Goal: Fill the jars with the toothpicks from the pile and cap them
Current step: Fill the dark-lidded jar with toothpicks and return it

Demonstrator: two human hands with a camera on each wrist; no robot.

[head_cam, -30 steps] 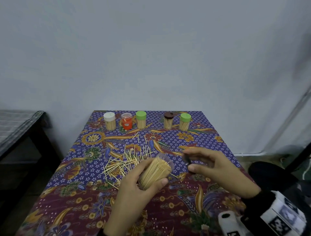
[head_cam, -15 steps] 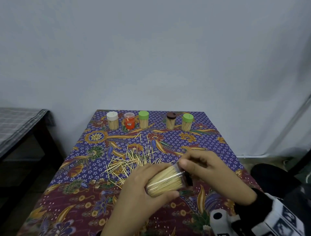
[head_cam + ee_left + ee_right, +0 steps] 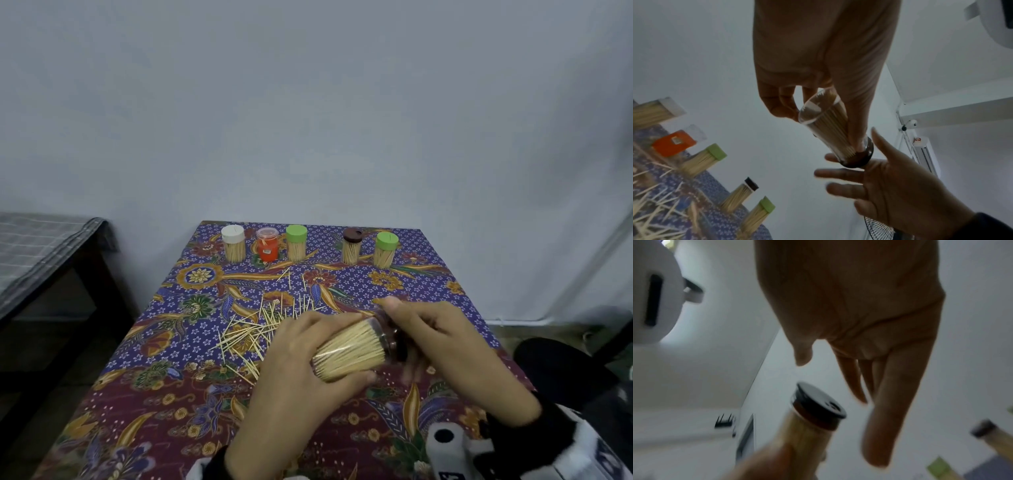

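My left hand grips a clear jar packed with toothpicks, tilted almost flat above the table's near half. A dark cap sits on its right end. My right hand is at that cap with its fingers straight and spread. In the left wrist view the right hand's palm lies against the cap. The right wrist view shows the cap just off the straight fingers. Loose toothpicks lie in a pile left of my hands.
Several capped jars stand along the far edge: white, orange, green, brown, green. A patterned cloth covers the table. A dark bench stands left, a plain wall behind.
The right hand brought the dark cap from beside the open jar onto its mouth, then straightened its fingers. The left hand has tilted the jar flatter and moved it right.
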